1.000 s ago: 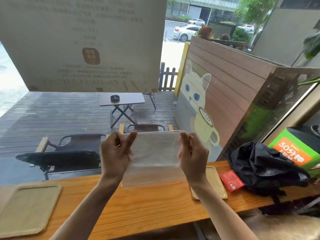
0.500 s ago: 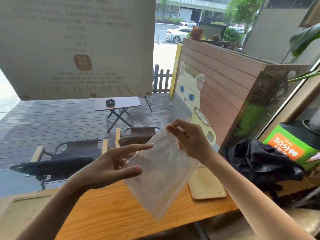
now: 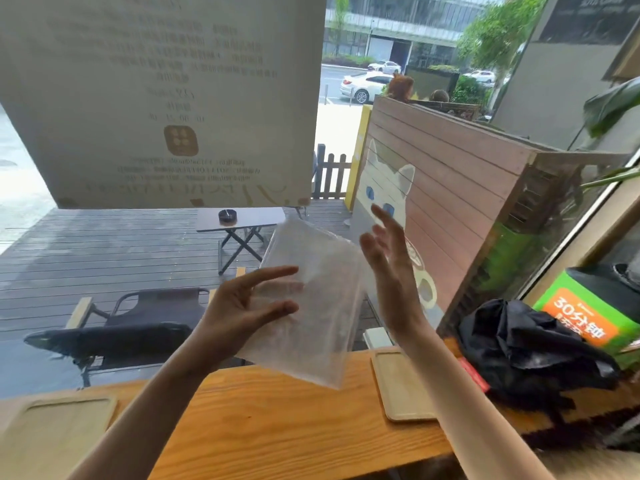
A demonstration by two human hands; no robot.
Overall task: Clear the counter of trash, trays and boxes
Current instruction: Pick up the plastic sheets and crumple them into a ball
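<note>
Clear bag (image 3: 311, 303) held up in mid-air above the counter (image 3: 277, 427).

Left hand (image 3: 242, 306) pinching the bag's left edge between thumb and fingers; right hand (image 3: 391, 271) open beside the bag's right edge, fingers spread, contact hard to tell. Bag tilted, lower corner hanging just over the wood. On the counter: one tray (image 3: 401, 386) under the right forearm, another tray (image 3: 52, 434) at far left, black cloth (image 3: 526, 355) on the right, touching a red packet (image 3: 474, 375).

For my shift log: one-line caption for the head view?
Both hands, left and right, hold a clear plastic bag above the wooden counter, two trays left.
</note>
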